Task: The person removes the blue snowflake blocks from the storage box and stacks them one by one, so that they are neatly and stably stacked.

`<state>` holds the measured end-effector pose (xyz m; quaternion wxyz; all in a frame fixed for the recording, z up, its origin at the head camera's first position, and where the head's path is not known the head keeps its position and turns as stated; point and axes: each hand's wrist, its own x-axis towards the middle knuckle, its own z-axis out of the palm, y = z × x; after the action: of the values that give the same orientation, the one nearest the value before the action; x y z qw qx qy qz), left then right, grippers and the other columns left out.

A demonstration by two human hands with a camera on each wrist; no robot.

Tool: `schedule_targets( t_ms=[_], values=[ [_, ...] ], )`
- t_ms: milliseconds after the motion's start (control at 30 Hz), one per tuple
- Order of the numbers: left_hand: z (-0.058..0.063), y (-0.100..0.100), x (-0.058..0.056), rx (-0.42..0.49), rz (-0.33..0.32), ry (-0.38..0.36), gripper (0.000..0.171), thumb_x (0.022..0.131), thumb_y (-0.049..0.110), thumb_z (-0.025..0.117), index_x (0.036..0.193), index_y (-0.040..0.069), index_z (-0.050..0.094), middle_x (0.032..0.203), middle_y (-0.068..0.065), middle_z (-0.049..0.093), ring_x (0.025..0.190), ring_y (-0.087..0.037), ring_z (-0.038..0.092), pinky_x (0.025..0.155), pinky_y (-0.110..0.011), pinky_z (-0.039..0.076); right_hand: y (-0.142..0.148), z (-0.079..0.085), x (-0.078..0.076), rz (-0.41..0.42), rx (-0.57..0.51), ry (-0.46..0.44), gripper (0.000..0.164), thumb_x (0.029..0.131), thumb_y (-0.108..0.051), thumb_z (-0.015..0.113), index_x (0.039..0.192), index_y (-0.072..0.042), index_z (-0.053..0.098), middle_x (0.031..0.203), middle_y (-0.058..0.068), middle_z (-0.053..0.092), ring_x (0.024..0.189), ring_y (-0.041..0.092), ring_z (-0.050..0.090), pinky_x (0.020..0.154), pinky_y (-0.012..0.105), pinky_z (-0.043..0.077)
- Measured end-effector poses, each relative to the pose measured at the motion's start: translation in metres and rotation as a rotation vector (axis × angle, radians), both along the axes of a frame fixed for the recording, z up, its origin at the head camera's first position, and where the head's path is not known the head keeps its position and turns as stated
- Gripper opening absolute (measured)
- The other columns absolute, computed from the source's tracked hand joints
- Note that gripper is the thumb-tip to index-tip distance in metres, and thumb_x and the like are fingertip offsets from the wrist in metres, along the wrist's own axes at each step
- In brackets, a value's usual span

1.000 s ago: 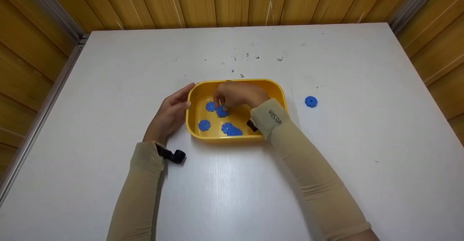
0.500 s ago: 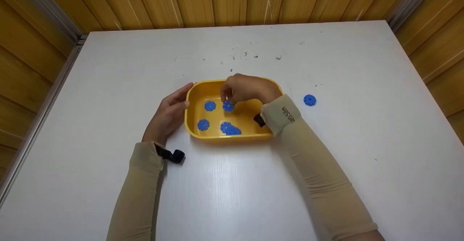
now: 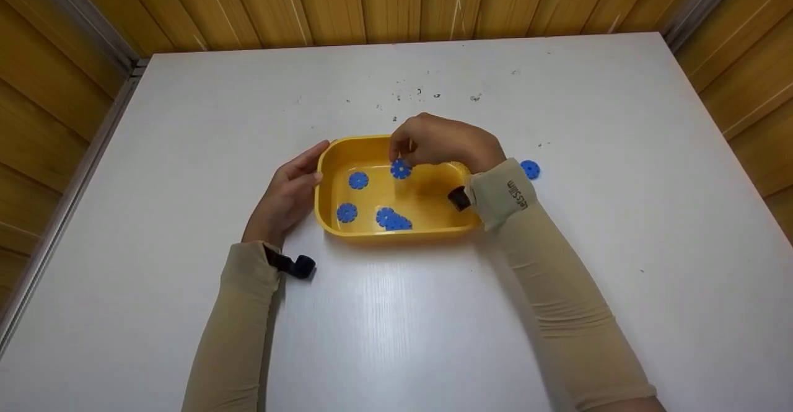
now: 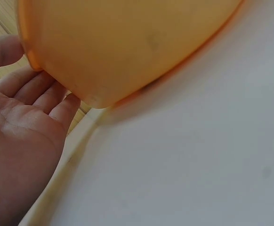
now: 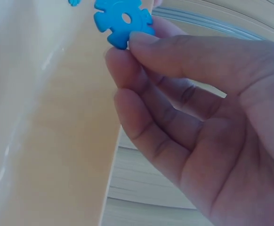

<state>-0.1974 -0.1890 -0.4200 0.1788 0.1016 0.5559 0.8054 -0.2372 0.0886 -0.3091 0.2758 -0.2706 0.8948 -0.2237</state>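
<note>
A yellow plastic tray (image 3: 347, 233) stands before me in the head view. My left hand (image 3: 288, 195) holds its left end, thumb at the rim and fingers along the outer wall (image 4: 127, 56), as the left wrist view shows. Over the tray's far side, my right hand (image 3: 449, 140) pinches a blue notched disc (image 3: 401, 169) between thumb and fingertips. The right wrist view shows this disc (image 5: 116, 21) with a hole in its middle. On the tray floor lie more blue discs: one at the upper left (image 3: 358, 181), one at the lower left (image 3: 347, 212), and an overlapping group (image 3: 393, 220).
Another blue disc (image 3: 530, 170) lies on the white table (image 3: 372, 325) to the right of the tray, partly behind the right sleeve (image 3: 505, 192). Wood-patterned panels (image 3: 396, 3) rise behind the table and at both sides.
My right hand has lifted the blue disc off the tray floor and moved it right and toward the far rim. The left hand stays at the tray's left end.
</note>
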Motion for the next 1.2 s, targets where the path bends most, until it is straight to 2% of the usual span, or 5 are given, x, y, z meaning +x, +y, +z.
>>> schedule_targets(
  t_ms=[300,600,1033,1200],
  values=[
    [0.000,-0.001,0.001,0.007,-0.001,-0.011,0.058,0.094,-0.004,0.049,0.149,0.008,0.034,0.155,-0.004,0.034,0.144,-0.017,0.032,0.113,-0.028,0.035,0.020,0.006,0.001,0.010,-0.069,0.086,0.019,0.091,-0.006,0.062,0.108,-0.008,0.070,0.104,0.005,0.069,0.094,0.021,0.062,0.087,0.032,0.055],
    [-0.002,-0.003,0.001,0.004,-0.018,0.007,0.059,0.095,-0.006,0.045,0.151,0.005,0.027,0.156,-0.004,0.032,0.145,-0.018,0.030,0.113,-0.028,0.035,0.040,0.008,0.003,-0.023,-0.116,0.130,0.021,0.089,-0.004,0.064,0.109,-0.005,0.071,0.107,0.008,0.070,0.094,0.023,0.064,0.087,0.034,0.057],
    [-0.002,-0.003,0.001,0.005,-0.027,0.015,0.058,0.095,-0.003,0.049,0.149,0.010,0.035,0.156,-0.002,0.034,0.144,-0.016,0.031,0.113,-0.028,0.034,0.076,0.003,0.003,-0.131,-0.138,0.173,0.021,0.090,-0.006,0.064,0.111,-0.007,0.070,0.110,0.009,0.067,0.094,0.023,0.063,0.087,0.036,0.057],
    [-0.003,-0.003,0.000,0.031,-0.028,0.003,0.057,0.094,-0.004,0.049,0.148,0.010,0.037,0.155,-0.003,0.035,0.143,-0.017,0.032,0.113,-0.029,0.036,0.090,0.000,0.005,-0.170,-0.154,0.204,0.020,0.091,-0.007,0.062,0.110,-0.008,0.071,0.106,0.008,0.066,0.089,0.021,0.061,0.082,0.031,0.056]
  ],
)
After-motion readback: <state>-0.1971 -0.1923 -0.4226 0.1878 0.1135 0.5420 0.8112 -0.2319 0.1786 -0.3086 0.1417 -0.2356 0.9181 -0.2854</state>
